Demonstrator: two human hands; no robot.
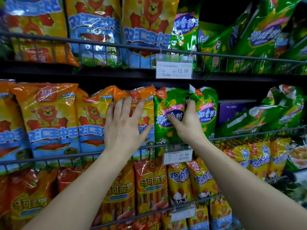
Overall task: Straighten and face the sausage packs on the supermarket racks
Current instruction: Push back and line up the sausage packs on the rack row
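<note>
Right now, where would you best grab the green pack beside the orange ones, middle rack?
Take the green pack by its upper right edge, from the front, where the right hand pinches it. The wire rail covers its bottom; an orange pack crowds its left.

One head-worn camera is facing the wire racks (116, 43) squarely from close by. It is looking forward and slightly downward, taking in three tiers.

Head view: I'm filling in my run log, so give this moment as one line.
step: facing packs | left grip: flat on orange pack | right grip: holds green pack edge | place: middle rack
</note>
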